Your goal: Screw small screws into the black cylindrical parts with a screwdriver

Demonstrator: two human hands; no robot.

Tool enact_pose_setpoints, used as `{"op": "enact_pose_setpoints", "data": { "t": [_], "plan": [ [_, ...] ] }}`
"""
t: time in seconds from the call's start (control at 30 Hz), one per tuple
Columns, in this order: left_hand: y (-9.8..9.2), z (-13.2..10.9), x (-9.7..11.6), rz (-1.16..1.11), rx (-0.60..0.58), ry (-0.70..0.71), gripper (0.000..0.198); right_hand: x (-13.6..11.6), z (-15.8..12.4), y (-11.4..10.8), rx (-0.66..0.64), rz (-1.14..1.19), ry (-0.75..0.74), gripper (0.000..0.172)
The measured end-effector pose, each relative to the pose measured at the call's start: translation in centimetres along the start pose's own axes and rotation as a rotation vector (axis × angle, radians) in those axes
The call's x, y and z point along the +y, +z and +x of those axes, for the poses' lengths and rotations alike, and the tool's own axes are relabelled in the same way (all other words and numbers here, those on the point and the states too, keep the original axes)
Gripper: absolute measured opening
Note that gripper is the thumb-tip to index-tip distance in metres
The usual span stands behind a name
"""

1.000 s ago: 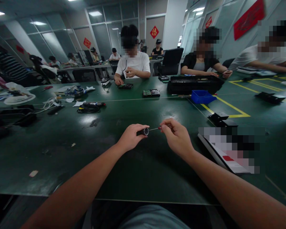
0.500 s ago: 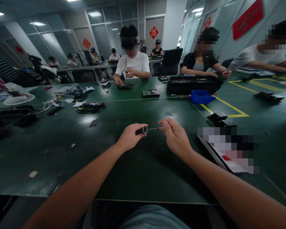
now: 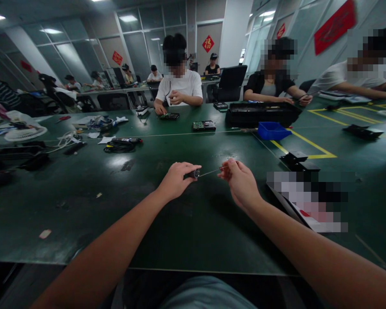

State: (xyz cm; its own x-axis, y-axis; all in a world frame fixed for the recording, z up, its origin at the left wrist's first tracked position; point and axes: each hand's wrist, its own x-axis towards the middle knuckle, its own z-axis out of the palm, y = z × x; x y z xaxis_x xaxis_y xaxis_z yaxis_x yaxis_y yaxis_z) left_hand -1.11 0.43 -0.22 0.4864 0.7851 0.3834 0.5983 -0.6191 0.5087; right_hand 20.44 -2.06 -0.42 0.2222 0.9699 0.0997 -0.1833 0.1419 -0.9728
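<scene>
My left hand [image 3: 176, 180] is closed around a small dark cylindrical part [image 3: 195, 174] with a metallic ring at its open end, which faces right. My right hand [image 3: 240, 180] grips the handle of a screwdriver [image 3: 209, 172] between thumb and fingers. Its thin shaft slants down to the left, and the tip is at the ringed end of the cylinder; whether it is inside I cannot tell. Both hands are held above the green table [image 3: 180, 231].
A white and dark flat item [image 3: 296, 201], partly blurred out, lies right of my right arm. Black parts [image 3: 297, 162] and a blue bin [image 3: 273, 131] are beyond it. A coiled black cable [image 3: 120, 146] lies left. Across the table a person [image 3: 178, 88] handles a circuit board [image 3: 170, 116].
My right hand has risen slightly and shifted right, its fingers turned on the handle. The screwdriver now slants more steeply. My left hand has tilted the cylinder a little.
</scene>
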Motion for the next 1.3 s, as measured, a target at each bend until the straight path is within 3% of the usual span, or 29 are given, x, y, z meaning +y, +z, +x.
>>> {"op": "enact_pose_setpoints", "data": {
  "t": [0.43,0.77,0.97,1.17,1.3],
  "plan": [
    [0.2,-0.2,0.1,0.021,-0.06,-0.056,0.041,-1.2,-1.3,0.1,-0.038,-0.503,-0.321,0.029],
    [0.7,-0.2,0.1,0.048,-0.123,-0.051,0.041,-2.1,-1.4,0.0,-0.084,-0.726,-0.395,0.023],
    [0.1,-0.1,0.1,-0.149,-0.005,-0.194,0.037,-2.3,-1.3,-0.2,-0.054,-0.749,-0.391,0.026],
    [-0.7,0.7,-0.1,-0.585,0.186,-0.386,0.033,-2.7,-1.5,-0.3,-0.04,-0.685,-0.459,0.027],
    [-1.2,1.0,0.9,-0.683,0.12,-0.451,0.026,-2.4,-1.3,-0.2,-0.028,-0.553,-0.431,0.017]
  ]
}}
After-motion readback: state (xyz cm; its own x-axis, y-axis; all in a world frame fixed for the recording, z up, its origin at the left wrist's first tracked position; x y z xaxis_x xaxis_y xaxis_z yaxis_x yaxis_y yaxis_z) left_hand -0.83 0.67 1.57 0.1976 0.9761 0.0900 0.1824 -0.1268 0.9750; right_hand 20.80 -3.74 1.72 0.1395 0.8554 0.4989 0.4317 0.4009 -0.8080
